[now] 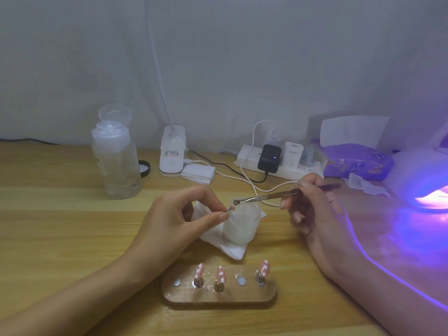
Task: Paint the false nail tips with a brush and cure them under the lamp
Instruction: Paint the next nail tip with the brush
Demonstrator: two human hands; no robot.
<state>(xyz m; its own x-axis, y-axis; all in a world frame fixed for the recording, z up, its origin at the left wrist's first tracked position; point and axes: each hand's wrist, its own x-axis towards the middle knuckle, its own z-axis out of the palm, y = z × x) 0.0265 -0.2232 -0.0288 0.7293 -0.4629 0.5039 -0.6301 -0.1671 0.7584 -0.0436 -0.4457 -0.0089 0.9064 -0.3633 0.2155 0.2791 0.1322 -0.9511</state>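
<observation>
Pinching curved nail tip (230,209) nr slim brush (278,194).

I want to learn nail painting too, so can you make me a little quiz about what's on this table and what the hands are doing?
1. True or false: the lamp on the right is glowing purple.
2. How many pink nail tips with white dots stand on the wooden stand?
3. What does the right hand hold? A) a brush B) a bottle C) a tissue

Key: 1 true. 2 three. 3 A. The left hand pinches a small nail tip by the frosted jar.
</observation>
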